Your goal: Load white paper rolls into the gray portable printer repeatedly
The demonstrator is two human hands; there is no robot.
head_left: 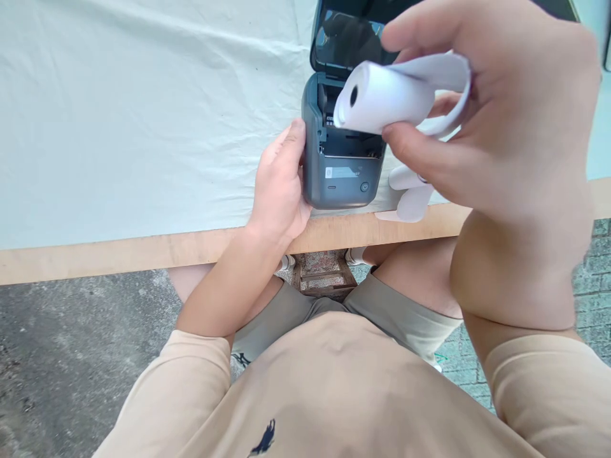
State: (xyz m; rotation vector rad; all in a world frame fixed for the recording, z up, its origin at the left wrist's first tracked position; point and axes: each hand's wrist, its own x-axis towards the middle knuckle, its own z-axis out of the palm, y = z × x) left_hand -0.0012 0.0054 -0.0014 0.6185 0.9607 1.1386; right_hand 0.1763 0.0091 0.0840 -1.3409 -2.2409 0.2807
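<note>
A small dark grey portable printer rests near the table's front edge with its lid raised. My left hand grips the printer's left side, thumb along the upper edge. Above the printer's uncovered paper bay, my right hand holds a roll of white paper between thumb and fingers. A loose end of the paper curls back toward the palm. The roll's dark core hole faces left. A power button and a small label show on the printer's front face.
More curled white paper lies to the printer's right, partly behind my right hand. A pale cloth covers the table, whose bare wooden edge runs along the front. My legs and a wooden stool-like frame are below.
</note>
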